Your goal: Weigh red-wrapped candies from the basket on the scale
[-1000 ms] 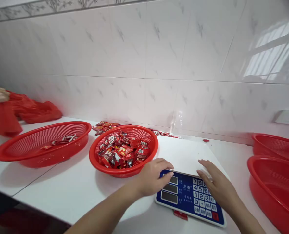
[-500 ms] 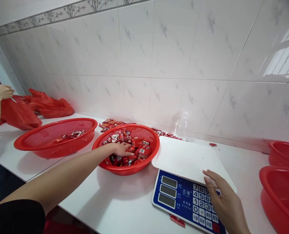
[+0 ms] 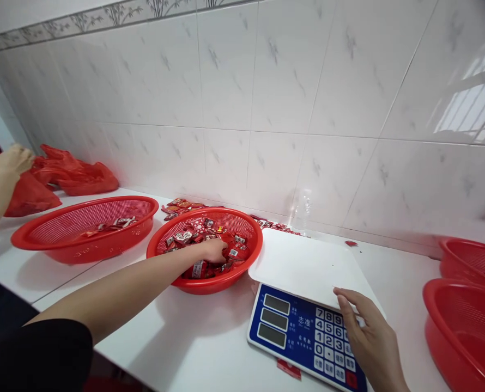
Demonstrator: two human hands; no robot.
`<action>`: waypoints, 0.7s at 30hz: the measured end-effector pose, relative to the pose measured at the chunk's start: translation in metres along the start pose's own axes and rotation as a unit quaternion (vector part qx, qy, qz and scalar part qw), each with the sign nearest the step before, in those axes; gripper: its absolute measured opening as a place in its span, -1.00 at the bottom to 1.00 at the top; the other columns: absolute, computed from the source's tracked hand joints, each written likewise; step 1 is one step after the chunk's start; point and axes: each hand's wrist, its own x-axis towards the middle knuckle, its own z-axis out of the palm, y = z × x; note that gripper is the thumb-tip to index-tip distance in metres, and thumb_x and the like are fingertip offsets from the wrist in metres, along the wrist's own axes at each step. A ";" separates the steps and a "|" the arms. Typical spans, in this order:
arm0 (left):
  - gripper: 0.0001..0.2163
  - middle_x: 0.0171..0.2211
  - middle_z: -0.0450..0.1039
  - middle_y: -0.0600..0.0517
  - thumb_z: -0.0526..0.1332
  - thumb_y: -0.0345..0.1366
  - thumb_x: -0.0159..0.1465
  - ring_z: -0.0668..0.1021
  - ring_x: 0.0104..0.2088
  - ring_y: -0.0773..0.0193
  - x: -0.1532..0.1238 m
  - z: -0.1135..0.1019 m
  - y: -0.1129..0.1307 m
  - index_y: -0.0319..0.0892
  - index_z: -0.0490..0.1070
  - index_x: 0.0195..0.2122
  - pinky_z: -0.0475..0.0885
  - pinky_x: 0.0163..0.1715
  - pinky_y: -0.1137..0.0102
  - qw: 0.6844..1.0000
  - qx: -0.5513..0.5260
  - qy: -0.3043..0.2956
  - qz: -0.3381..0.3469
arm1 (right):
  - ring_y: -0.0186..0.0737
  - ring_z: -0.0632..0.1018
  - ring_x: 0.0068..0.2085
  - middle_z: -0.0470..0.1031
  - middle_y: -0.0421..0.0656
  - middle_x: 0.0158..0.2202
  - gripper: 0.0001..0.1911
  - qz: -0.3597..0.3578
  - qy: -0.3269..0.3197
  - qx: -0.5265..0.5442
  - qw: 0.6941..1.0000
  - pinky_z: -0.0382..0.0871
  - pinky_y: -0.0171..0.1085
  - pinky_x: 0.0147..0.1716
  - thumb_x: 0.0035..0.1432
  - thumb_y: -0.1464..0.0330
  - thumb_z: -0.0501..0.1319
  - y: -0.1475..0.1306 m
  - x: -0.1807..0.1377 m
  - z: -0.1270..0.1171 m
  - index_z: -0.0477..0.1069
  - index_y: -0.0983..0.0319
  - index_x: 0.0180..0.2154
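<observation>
In the head view, my left hand (image 3: 215, 251) reaches down into a red plastic basket (image 3: 201, 287). Its fingers curl into the small red snack packets (image 3: 236, 251) there, and the fingertips are out of sight among them. My right hand (image 3: 371, 332) rests at the near edge of the white weighing pan (image 3: 308, 264), thumb and forefinger apart, with nothing held. Beneath that pan sits a digital scale with a blue keypad (image 3: 303, 337); my right hand covers some of its keys. The scale's three displays look dark.
Another red basket (image 3: 87, 253) at left holds a few packets. Co-worker's hands (image 3: 11, 160) handle a red plastic bag (image 3: 36, 196) beyond it. Loose packets (image 3: 181, 206) lie along the tiled wall. More red baskets (image 3: 463, 332) stand at right. One packet (image 3: 289, 368) sticks out under the scale.
My left hand has shifted a little right in the basket, and its fingers have gone from stretched out to curled. The co-worker's hands have moved with the bag. The view has shifted slightly.
</observation>
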 end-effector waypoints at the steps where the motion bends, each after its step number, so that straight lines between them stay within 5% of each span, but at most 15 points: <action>1: -0.71 -0.25 0.50 -0.13 0.19 -0.18 0.01 0.53 -0.28 0.05 0.002 0.001 0.000 -0.19 0.45 -0.25 0.40 -0.31 0.30 1.000 0.001 -0.001 0.003 | -0.07 0.50 -0.09 0.53 -0.13 -0.14 -0.64 -0.003 0.003 0.003 1.000 0.47 -0.11 -0.19 0.19 0.06 0.05 -0.001 0.000 0.000 0.47 0.11 -0.21; 11: -0.65 -0.28 0.51 -0.09 0.29 -0.12 -0.12 0.52 -0.29 0.01 0.003 -0.003 -0.007 -0.15 0.46 -0.31 0.39 -0.30 0.27 1.000 0.001 0.009 0.020 | -0.07 0.51 -0.11 0.54 -0.10 -0.15 -0.65 -0.025 0.002 -0.005 1.000 0.48 -0.16 -0.24 0.22 0.10 0.04 -0.001 0.001 -0.003 0.48 0.15 -0.21; 21: -0.62 -0.25 0.51 -0.03 0.16 0.04 0.08 0.51 -0.28 0.13 -0.006 -0.047 -0.026 -0.18 0.42 -0.27 0.35 -0.34 0.39 0.988 -0.098 0.120 0.006 | -0.06 0.51 -0.12 0.54 -0.11 -0.15 -0.66 -0.007 0.001 0.003 1.000 0.47 -0.14 -0.22 0.21 0.10 0.05 -0.003 0.001 -0.005 0.47 0.14 -0.22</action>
